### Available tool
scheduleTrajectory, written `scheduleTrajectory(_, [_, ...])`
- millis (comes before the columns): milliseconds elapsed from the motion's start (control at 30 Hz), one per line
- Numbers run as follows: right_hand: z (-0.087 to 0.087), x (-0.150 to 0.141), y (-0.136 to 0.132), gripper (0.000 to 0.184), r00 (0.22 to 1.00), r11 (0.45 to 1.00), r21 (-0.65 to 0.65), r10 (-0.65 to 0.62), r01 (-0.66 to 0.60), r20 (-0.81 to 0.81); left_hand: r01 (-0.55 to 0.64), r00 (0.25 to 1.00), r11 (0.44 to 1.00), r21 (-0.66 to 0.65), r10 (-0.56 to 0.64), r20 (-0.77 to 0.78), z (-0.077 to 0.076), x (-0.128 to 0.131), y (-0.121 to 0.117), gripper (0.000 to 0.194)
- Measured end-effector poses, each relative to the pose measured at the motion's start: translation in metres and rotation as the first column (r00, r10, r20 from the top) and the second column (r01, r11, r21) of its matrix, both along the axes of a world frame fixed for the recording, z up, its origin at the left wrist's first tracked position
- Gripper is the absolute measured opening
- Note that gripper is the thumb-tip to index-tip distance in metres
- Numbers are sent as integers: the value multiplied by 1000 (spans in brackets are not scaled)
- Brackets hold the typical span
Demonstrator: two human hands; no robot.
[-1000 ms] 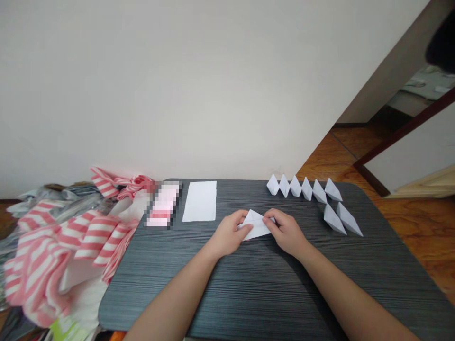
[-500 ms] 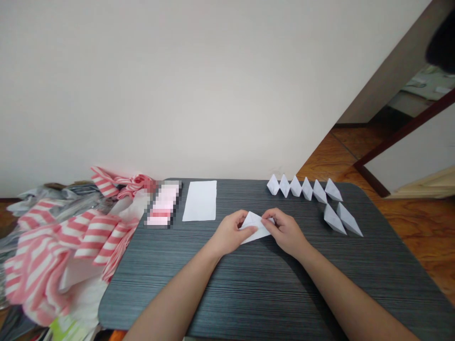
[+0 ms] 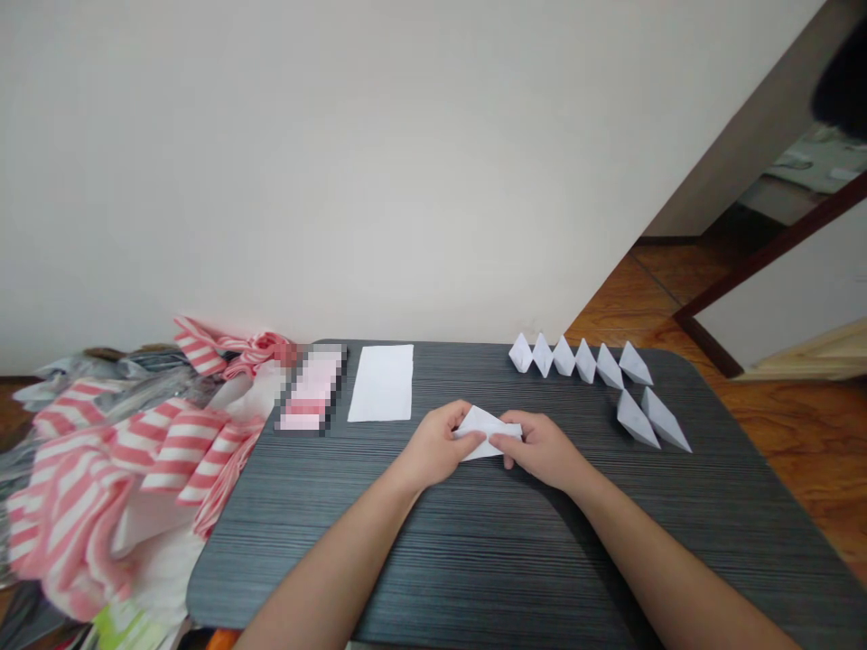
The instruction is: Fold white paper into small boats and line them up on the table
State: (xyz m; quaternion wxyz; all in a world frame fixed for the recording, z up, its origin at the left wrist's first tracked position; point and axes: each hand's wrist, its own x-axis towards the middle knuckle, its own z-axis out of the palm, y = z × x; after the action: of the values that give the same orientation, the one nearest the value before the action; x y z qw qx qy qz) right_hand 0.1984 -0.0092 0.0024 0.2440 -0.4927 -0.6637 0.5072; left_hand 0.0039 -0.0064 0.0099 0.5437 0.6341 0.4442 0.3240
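Note:
Between my hands is a white piece of folded paper (image 3: 482,422), its peak pointing away from me above the table. My left hand (image 3: 439,444) pinches its left side, thumb on top and fingers behind. My right hand (image 3: 542,449) grips the right side, with its thumb pressed on the paper close to the left thumb and a fingertip showing below the edge. Several folded white paper boats (image 3: 586,361) stand in a row at the back right, and two more paper boats (image 3: 638,418) sit nearer to me.
White paper sheets (image 3: 381,383) lie at the back left of the dark table (image 3: 304,524), beside a pixelated pink item (image 3: 312,388). Red-and-white striped cloth (image 3: 182,447) and plastic bags are heaped left of the table. A wall (image 3: 379,181) rises behind it.
My right hand has shifted its grip: its thumb has come down onto the paper's front, and the right corner now looks folded narrower. My left hand stays in place.

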Motion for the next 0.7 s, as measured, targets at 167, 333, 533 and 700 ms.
scheduleTrajectory(167, [6,0,0,25,1000,1000,1,10,-10,21,3,1000,1000,-4,-3,8,0,0,0,11])
scheduleTrajectory(333, [6,-1,1,26,1000,1000,-12,5,-5,8,0,1000,1000,-4,0,-18,-1,1,0,15])
scheduleTrajectory(533, [6,-2,0,16,1000,1000,-27,-11,11,2,1,999,1000,7,-1,-36,1,2,-2,17])
scheduleTrajectory(700, [11,-3,0,19,999,1000,-28,2,-1,34,21,997,999,31,-18,-78,3,1,-3,17])
